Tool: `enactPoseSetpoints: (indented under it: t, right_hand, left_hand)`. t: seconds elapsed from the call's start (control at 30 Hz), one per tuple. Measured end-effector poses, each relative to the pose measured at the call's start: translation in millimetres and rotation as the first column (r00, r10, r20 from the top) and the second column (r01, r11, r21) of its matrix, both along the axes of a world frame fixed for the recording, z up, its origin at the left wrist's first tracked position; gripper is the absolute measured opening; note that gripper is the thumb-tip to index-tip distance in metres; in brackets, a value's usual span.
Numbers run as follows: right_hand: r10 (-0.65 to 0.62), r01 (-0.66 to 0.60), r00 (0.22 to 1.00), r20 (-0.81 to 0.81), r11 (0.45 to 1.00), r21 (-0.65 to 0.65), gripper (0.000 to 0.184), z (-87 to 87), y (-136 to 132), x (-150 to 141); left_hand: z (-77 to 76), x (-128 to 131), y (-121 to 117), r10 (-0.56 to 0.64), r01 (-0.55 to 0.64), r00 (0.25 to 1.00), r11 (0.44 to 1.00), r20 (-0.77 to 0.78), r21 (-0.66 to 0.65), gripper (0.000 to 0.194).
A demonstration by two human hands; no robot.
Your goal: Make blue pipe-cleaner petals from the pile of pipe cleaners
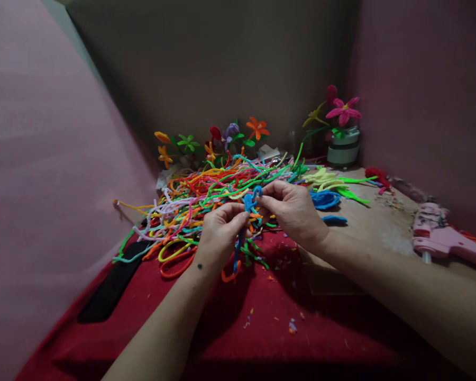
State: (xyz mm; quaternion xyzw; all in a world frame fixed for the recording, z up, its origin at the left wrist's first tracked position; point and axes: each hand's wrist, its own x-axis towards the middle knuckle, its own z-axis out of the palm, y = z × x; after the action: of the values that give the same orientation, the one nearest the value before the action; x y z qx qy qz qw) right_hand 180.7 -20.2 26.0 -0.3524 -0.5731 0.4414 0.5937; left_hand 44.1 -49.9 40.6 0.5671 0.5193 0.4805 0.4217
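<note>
Between my two hands is a blue pipe cleaner (249, 201), bent into small loops at its upper end, with a straight tail hanging below. My left hand (224, 227) pinches it from the left, thumb and forefinger pressed together. From the right, the thumb and forefinger of my right hand (291, 209) close on the loop at the top. Just behind my hands lies a large tangled heap of pipe cleaners (206, 188) in many colours. Blue bent pipe cleaner pieces (325, 200) rest to the right of my right hand, partly hidden by it.
Pipe-cleaner flowers (257, 128) stand behind the heap, and a pink flower (344, 112) rises by a pale green container (343, 148). A pink glue gun (440, 238) lies at right. A black strip (111, 286) and scraps (292, 326) lie on the red cloth (150, 338).
</note>
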Motion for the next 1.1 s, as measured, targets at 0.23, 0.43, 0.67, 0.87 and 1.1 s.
enactPoseSetpoints:
  t: [0.23,0.43,0.67,0.87,1.1]
  right_hand:
    - [-0.045,0.037,0.992,0.114,0.997,0.069,0.007,-3.0,1.2,-0.8]
    - [-0.040,0.033,0.992,0.122,0.998,0.058,0.007,-1.8,0.3,0.9]
    - [0.059,-0.058,0.996,0.061,0.998,-0.015,0.005,-4.9,-1.6,-3.5]
    - [0.154,-0.157,0.988,-0.030,0.976,-0.150,0.004,-9.8,-1.4,-8.3]
    - [0.263,-0.318,0.935,-0.237,0.918,-0.236,0.007,-6.0,-3.3,-8.2]
  left_hand:
    - [-1.5,0.8,0.7,0.006,-0.005,0.999,1.000,-0.033,0.024,0.017]
    - [-2.1,1.3,-0.9,0.018,-0.015,0.998,0.998,-0.058,0.056,0.016]
    - [-1.0,1.4,-1.2,-0.014,0.014,1.000,0.999,0.002,0.030,0.019]
    - [-6.5,0.0,2.0,-0.038,0.037,0.996,0.999,0.082,0.012,0.021]
    - [-5.8,0.6,3.7,-0.024,0.021,0.994,0.999,0.108,0.029,0.024]
